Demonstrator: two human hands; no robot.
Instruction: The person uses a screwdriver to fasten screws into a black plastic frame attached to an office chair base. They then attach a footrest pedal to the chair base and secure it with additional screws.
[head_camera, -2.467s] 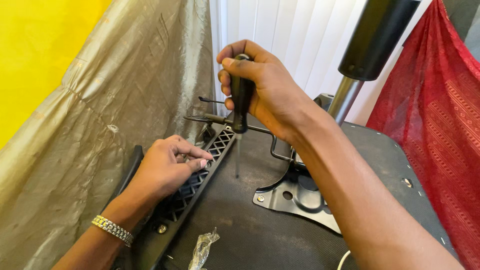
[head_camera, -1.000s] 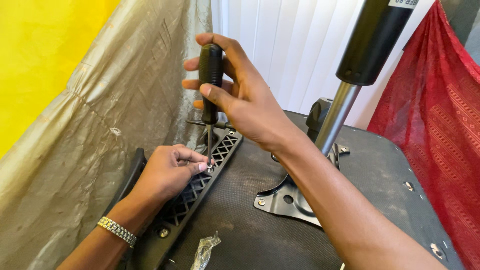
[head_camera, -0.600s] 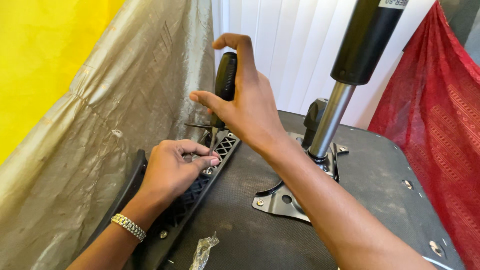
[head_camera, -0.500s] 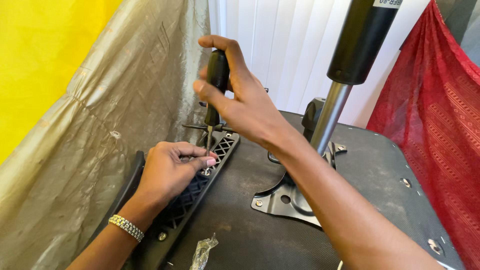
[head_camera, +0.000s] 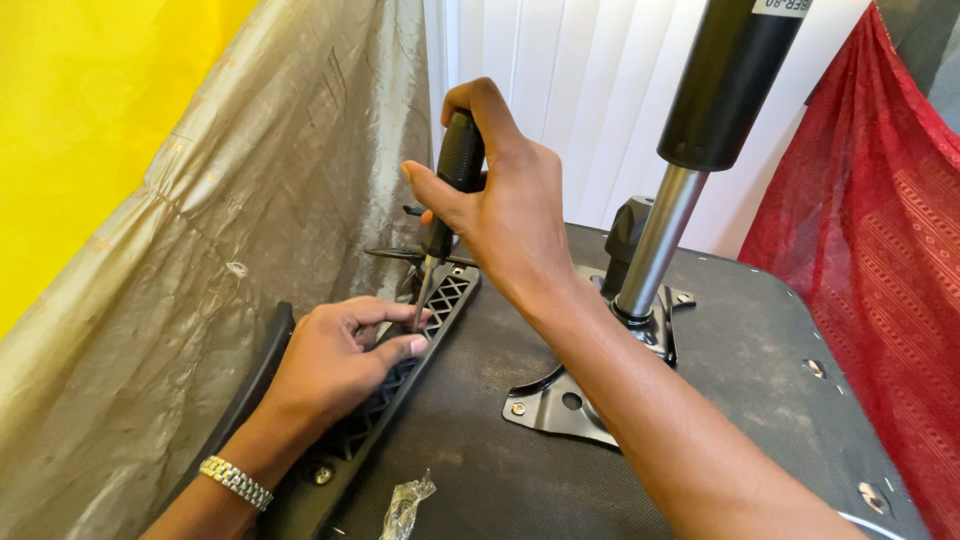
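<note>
Driving: right hand (head_camera: 515, 205) clamped round black-handled screwdriver (head_camera: 455, 175), thumb pressing its side.
Tip: down by left hand (head_camera: 335, 365) fingertips; screw itself hidden.
Left fingers: pinched together at shaft base, steadying it.
Part: black latticed plastic armrest bracket (head_camera: 400, 375), left edge of dark chair-seat underside (head_camera: 620, 480).
Advice: keep shaft square, push down while turning.
Right: grey gas cylinder (head_camera: 655, 245).
</note>
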